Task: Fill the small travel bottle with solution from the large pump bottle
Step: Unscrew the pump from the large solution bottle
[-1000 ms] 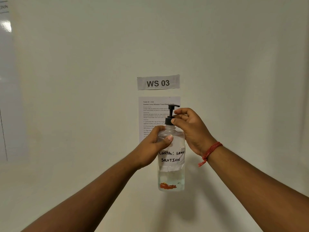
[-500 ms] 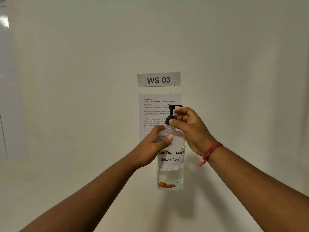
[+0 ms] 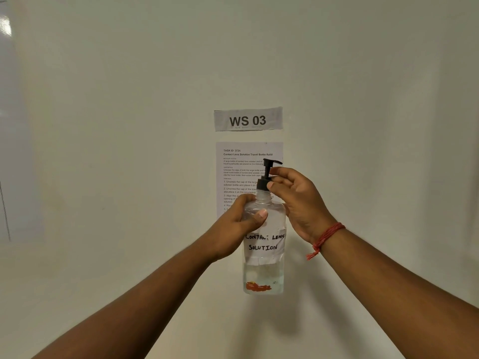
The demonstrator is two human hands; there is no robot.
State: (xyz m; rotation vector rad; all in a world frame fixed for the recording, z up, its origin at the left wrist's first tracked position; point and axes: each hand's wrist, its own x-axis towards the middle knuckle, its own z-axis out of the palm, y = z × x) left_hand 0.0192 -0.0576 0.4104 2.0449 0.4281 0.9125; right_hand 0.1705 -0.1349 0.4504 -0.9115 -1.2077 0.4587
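— Where is the pump bottle [image 3: 263, 244] right now?

— Raised in front of me, upright, just below centre of my view, against the pale wall [image 3: 129, 125]. My left hand [image 3: 233, 229] wraps the shoulder of it from nine o'clock, fingers curled around the back and thumb pressed flat on the front, closed firmly on the clear plastic.

— And your right hand?

— My right hand [image 3: 298, 200] comes in from three o'clock. Its thumb and fingertips pinch the black collar of the pump cap [image 3: 267, 177] at the bottle's neck; the other fingers are loosely curled. The spout points towards two o'clock.

— What can you read on it?

— A handwritten label [image 3: 264, 242], "Contact Lens Solution". A little clear liquid sits at the bottom, with an orange-red mark [image 3: 258, 286] at six o'clock on the body.

— Anything behind it?

— A "WS 03" sign [image 3: 248, 119] at twelve o'clock and a printed task sheet [image 3: 243, 156] below it, partly covered by the bottle. A red thread [image 3: 328, 235] circles my right wrist.

— The small travel bottle?

— I cannot see it.
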